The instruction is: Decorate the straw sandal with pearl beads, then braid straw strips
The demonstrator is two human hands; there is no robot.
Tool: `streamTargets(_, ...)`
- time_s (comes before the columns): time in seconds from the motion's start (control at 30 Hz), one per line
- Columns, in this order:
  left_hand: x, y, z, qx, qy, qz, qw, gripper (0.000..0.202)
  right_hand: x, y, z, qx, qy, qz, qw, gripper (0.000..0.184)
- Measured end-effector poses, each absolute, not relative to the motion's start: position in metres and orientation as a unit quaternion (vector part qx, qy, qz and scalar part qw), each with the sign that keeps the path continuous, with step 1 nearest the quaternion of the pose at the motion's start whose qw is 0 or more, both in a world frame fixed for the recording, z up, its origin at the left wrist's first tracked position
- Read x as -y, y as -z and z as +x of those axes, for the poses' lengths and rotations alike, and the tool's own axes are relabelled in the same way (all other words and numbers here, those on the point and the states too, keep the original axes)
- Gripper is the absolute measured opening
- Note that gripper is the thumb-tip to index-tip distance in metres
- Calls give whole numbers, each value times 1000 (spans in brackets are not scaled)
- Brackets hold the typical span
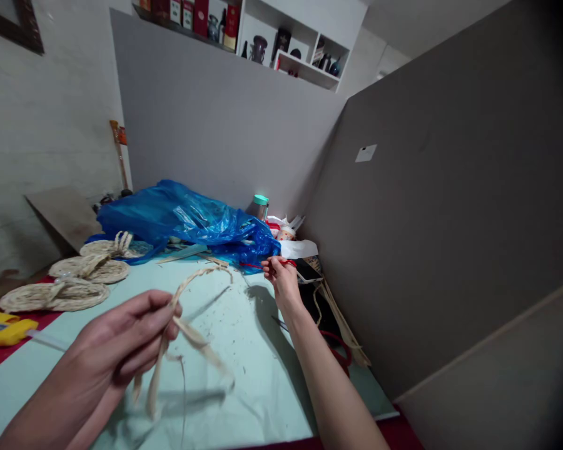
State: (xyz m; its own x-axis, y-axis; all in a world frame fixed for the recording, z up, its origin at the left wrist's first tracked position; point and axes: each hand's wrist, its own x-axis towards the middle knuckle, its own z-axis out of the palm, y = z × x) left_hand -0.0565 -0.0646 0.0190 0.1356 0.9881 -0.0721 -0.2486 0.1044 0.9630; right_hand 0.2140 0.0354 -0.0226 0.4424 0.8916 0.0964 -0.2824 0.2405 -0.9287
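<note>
My left hand [131,350] is closed, pinching a braided straw strand [190,279] between thumb and fingers. The braid arches up and away to the right, while loose flat straw ends [154,381] dangle below, partly blurred. My right hand [281,281] reaches to the far right of the table by the blue plastic bag, its fingers drawn together. Something thin and red [252,266] shows beside those fingers; what they grip is too small to make out. Red-handled scissors [344,353] lie partly hidden behind my right forearm.
Coiled straw bundles [56,294] and a yellow glue gun [4,330] sit at left. A blue plastic bag [182,215] covers the back of the pale tabletop [244,400], before a green-lidded bottle [259,205]. Straw strips [340,312] lie along the grey partition [431,206].
</note>
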Motion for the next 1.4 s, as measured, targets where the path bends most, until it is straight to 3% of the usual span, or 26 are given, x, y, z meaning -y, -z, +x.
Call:
streamTargets(0.13, 48, -83, -21, -329, -547, 471, 609, 22, -33, 24, 211, 363, -402, -462, 702, 17)
streamTargets(0.23, 24, -99, 5, -306, -570, 526, 551, 23, -31, 25, 210, 385, -387, -461, 700, 17)
streamTargets(0.47, -47, -31, 49, -398, -356, 582, 614, 30, -31, 28, 212, 420, -359, -478, 683, 22)
streamTargets(0.6, -60, 12, 57, -432, -290, 583, 624, 19, -30, 31, 213, 448, -367, -492, 650, 23)
streamTargets(0.73, -62, 29, 62, -444, -312, 586, 602, 16, -26, 29, 211, 476, -359, -502, 626, 24)
streamTargets(0.83, -59, 32, 67, -430, -368, 595, 571, 2, -21, 25, 209, 500, -345, -512, 608, 25)
streamTargets(0.97, -56, 35, 73, -411, -412, 608, 541, 27, -14, 22, 205, 523, -326, -525, 586, 26)
streamTargets(1.17, -56, 41, 73, -409, -425, 614, 524, 36, -4, 15, 198, 552, -290, -542, 563, 25)
streamTargets(1.4, -47, 29, 72, -406, -436, 626, 503, 33, 4, 12, 189, 616, -239, -565, 493, 24)
